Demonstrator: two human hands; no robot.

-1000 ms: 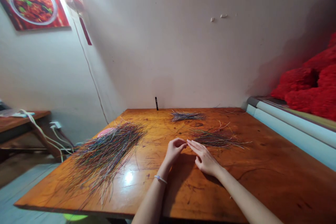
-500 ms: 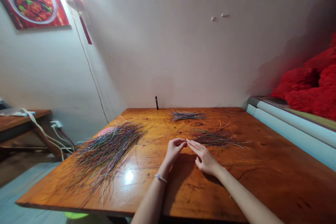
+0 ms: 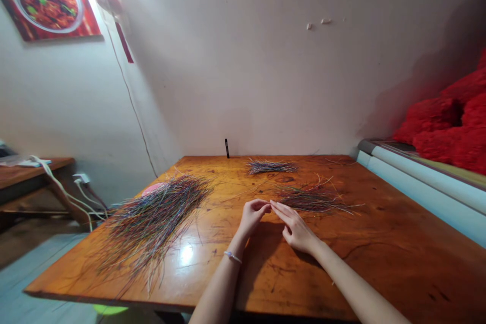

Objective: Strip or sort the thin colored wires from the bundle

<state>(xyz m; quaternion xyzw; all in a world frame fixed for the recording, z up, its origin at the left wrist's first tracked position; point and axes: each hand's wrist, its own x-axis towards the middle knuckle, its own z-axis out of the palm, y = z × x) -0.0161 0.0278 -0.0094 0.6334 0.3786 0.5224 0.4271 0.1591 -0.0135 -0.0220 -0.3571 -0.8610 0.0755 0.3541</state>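
My left hand [image 3: 251, 217] and my right hand [image 3: 298, 229] meet at their fingertips above the middle of the wooden table [image 3: 304, 288]. Both are closed in a pinch; whatever sits between the fingers is too small to make out. Just beyond my right hand lies a loose bunch of thin wire-like strands [image 3: 313, 198], mostly reddish and dark. A much larger heap of multicoloured strands [image 3: 163, 217] spreads over the table's left side. Farther back rests a small, neater bundle of bluish-purple strands [image 3: 272, 167].
A black pen-like stick [image 3: 227, 148] stands upright at the table's back edge, by the wall. Something pink [image 3: 152, 190] shows behind the large heap. Along the right side are a pale blue-white bench or case [image 3: 425, 185] and a red fluffy pile [image 3: 448, 126]. White cables [image 3: 63, 190] hang at left.
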